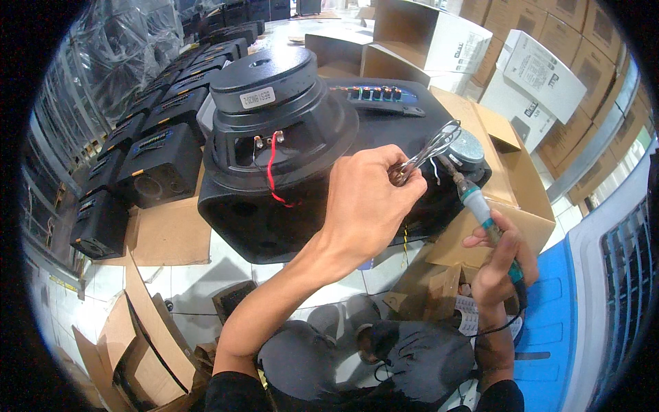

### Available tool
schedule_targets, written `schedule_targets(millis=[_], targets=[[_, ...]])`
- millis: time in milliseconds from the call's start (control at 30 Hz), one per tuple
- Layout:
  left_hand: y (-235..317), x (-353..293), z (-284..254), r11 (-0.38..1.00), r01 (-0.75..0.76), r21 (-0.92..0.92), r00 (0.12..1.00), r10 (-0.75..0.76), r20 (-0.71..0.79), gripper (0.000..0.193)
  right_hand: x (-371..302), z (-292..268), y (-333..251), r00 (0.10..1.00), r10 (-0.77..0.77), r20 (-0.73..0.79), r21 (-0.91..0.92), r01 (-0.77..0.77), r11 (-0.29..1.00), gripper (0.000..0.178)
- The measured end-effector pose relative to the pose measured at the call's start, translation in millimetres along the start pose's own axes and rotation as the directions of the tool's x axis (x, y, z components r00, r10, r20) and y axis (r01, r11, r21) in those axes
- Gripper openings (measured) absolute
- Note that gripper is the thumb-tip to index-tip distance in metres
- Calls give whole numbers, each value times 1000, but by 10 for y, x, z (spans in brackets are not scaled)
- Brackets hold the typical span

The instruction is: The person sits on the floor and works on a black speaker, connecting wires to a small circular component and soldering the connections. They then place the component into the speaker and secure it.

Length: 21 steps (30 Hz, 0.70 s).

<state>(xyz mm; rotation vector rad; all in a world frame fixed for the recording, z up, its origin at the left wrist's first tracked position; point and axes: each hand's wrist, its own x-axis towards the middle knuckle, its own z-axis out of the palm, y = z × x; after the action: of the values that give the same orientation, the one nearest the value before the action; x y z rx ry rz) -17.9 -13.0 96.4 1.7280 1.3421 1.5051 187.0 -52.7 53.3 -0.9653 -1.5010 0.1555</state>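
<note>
Soldering iron (pixel 479 206) slants up toward the small round driver (pixel 465 150); tip contact unclear. Right hand (pixel 504 257) is closed around its handle, likely to stay off the hot end. Left hand (pixel 367 196) pinches a looped bundle of thin silvery wire (pixel 437 142), probably for fine control near the tip. Large driver (pixel 268 113) rests magnet-up on the black cabinet (pixel 274 223), leaving its terminals reachable.

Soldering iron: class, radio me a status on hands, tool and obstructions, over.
Left hand gripping looped wire. Right hand holding soldering iron, tip near small round driver. Possibly in the way: wire loops close to tip.
</note>
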Motion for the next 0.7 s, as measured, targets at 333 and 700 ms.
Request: schedule_targets(millis=[333,700], targets=[[-4,18,36,997,-11,74,1000,12,-21,21,34,10,39,977,-213,30,-64,215,975,40],[4,22,68,995,6,95,1000,-4,-25,21,25,21,58,976,-217,13,-60,217,974,40]])
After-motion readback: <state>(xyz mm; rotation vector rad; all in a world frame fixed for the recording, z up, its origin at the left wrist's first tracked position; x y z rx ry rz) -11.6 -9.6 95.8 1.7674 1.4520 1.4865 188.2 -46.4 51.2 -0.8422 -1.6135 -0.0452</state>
